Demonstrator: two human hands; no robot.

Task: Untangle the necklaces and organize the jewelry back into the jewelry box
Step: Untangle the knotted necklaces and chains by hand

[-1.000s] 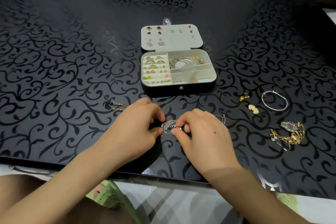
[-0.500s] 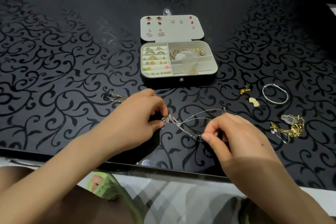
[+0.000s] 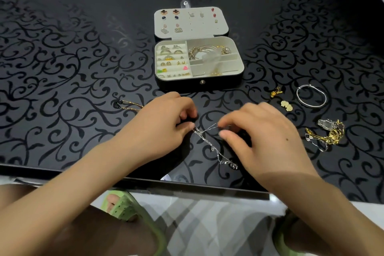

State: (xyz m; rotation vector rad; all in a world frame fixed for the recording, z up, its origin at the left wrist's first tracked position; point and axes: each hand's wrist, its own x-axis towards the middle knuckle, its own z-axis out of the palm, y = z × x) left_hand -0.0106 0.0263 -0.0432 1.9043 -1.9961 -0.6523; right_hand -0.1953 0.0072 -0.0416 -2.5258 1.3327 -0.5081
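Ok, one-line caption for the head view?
Left hand and right hand pinch a silver necklace over the patterned table, in front of the open jewelry box.

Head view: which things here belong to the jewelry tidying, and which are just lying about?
Part of the job: silver necklace, held by left hand and right hand; open jewelry box; tangled chains; silver bangle; small gold pieces; gold chain on the left.

Just lying about: green sandal below the table edge.
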